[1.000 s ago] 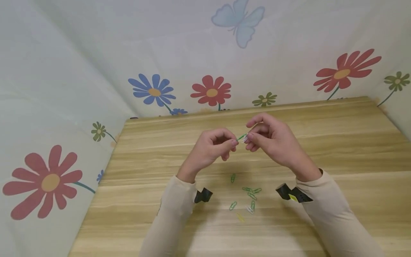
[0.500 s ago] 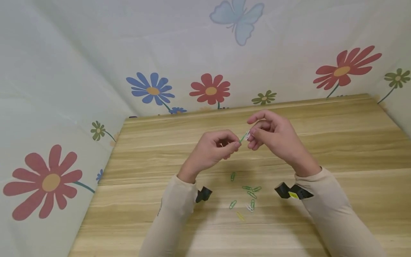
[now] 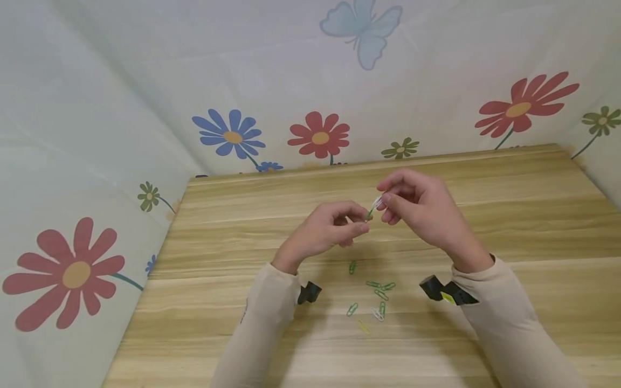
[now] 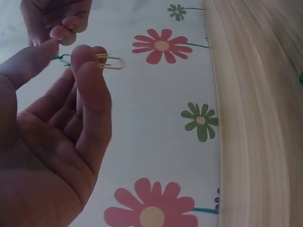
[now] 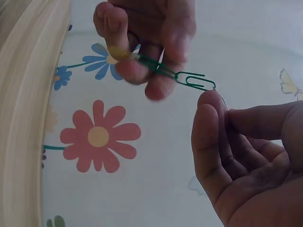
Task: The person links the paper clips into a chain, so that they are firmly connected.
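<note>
My 2 beige sleeves point(image 3: 262, 328) reach in from the bottom of the head view, a black wrist camera point(image 3: 309, 293) at each cuff. Nearest me between them, on the wooden table point(image 3: 538, 221), lies 1 loose yellow clip point(image 3: 364, 326). Slightly farther off, 1 loose white clip point(image 3: 378, 314) lies against 1 of 6 loose green clips point(image 3: 381, 295); of the other 5, 1 is to the left, 3 are bunched beyond, and 1 sits alone closest to my hands.

Past these, my hands are raised above the tabletop, near each other but apart, with the paper clip chain point(image 5: 176, 75) spanning the gap. My left hand point(image 3: 324, 233) has its fingers bent round 1 end; in the left wrist view a held yellow clip point(image 4: 110, 66) pokes out past its index finger, and the thumb tip stands apart. My right hand point(image 3: 429, 213) pinches a held white clip point(image 3: 378, 201) between thumb and index finger. Between them run 2 green links point(image 5: 156, 66), joined end to end; whether the white wire hooks into them I cannot tell.

Behind the table's far edge hangs a pale cloth point(image 3: 436, 59) printed with flowers point(image 3: 320, 138) and a light blue butterfly point(image 3: 361, 33)
</note>
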Demonstrator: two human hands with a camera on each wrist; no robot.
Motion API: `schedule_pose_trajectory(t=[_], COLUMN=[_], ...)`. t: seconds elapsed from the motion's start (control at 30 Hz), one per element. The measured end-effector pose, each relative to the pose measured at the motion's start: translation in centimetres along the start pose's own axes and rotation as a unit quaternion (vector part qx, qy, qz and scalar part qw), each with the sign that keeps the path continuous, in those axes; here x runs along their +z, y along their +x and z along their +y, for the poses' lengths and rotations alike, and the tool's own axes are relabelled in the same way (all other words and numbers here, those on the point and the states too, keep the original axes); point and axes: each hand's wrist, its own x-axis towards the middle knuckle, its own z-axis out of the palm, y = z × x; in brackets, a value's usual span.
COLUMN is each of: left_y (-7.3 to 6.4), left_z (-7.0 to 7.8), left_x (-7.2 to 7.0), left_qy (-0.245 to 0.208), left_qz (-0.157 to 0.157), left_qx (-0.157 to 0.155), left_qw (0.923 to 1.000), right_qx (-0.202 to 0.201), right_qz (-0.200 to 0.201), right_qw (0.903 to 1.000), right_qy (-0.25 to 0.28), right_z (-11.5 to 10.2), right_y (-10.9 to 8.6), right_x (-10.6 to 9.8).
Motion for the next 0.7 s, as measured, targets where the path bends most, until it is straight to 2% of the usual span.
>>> schedule_pose_trajectory(t=[0.13,0.3,0.5,0.6,0.7], left_y=[0.1,0.0,0.1,0.1,0.1], left_z=[-0.2,-0.4,-0.8,-0.7,-0.5], left_x=[0.2,0.6,1.0,1.0,1.0], left_qy=[-0.064,-0.155,-0.28,-0.303,-0.298], left_qz=[-0.008,0.007,-0.013,-0.016,-0.015], left_qx=[0.024,0.045,0.041,0.033,0.018], left_qw=[0.9976,0.9868,0.9591,0.9523,0.9543], right_qx=[-0.017,-0.067,-0.112,-0.128,-0.141], right_qz=[-0.007,0.003,0.033,0.049,0.06], right_qw=[0.9976,0.9887,0.9807,0.9786,0.9761], right_qy=[-0.067,-0.134,-0.157,-0.153,-0.155], right_z=[-0.8,-1.2,-1.3,-1.1,-1.0], right_y=[-0.5,-0.8,-1.0,-1.1,-1.0], right_x=[0.6,1.3,1.9,2.1,2.2])
